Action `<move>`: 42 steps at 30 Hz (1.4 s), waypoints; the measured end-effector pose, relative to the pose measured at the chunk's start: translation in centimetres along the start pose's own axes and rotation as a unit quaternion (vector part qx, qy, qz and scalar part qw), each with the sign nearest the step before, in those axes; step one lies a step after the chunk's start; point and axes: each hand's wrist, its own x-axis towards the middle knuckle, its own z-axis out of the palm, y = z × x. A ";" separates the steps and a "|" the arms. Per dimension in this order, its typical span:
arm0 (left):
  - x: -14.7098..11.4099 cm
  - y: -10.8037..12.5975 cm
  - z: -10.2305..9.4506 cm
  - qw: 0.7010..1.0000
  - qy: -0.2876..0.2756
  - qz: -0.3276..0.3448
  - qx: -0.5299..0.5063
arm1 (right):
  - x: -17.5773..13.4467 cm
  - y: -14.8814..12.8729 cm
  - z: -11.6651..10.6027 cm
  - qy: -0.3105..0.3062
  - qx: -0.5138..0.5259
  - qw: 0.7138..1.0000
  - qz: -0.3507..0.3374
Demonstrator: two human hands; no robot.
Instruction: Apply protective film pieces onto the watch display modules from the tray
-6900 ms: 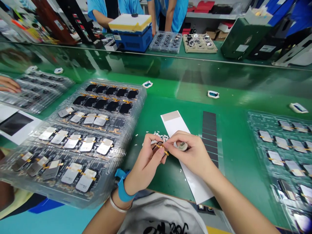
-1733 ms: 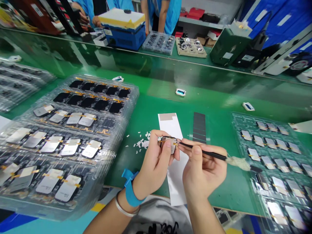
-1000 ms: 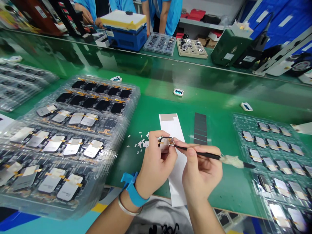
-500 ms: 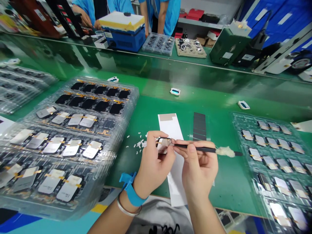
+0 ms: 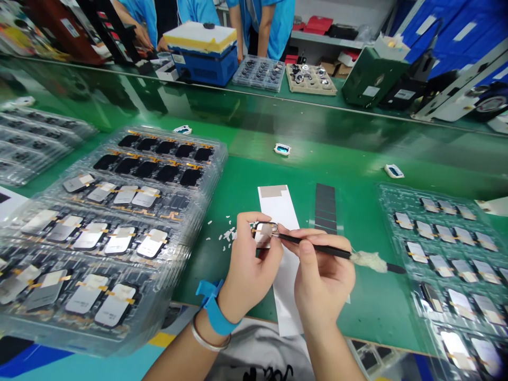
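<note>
Between the fingertips of my left hand (image 5: 254,264) is a small display panel (image 5: 262,234) with a pale back and a dark rim, tilted up from the table. My right hand (image 5: 323,275) grips a slim black tool (image 5: 331,250) like a pen; pale fluffy wrapping (image 5: 370,260) surrounds its rear part. The tool's tip meets the panel's right edge, close to my left thumb. My fingers hide part of the panel. Under both hands runs a white paper strip (image 5: 288,304). Small white scraps (image 5: 227,234) lie left of my left hand.
Stacked clear trays (image 5: 166,264) of similar panels stand at left, another tray (image 5: 431,275) at right. A dark strip sheet (image 5: 325,203) lies beyond my right hand. Small white-framed parts (image 5: 282,150) sit farther back. Across the raised ledge are a blue machine (image 5: 208,63) and people in blue.
The tool's rear end has swung down toward me and its tip has shifted slightly left along the panel. My right hand tilts with it; my left hand has hardly moved.
</note>
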 end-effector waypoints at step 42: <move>-0.6 0.1 0.0 0.999 -0.004 0.041 -0.030 | -1.4 -1.3 -0.6 -0.094 -0.209 0.950 -0.213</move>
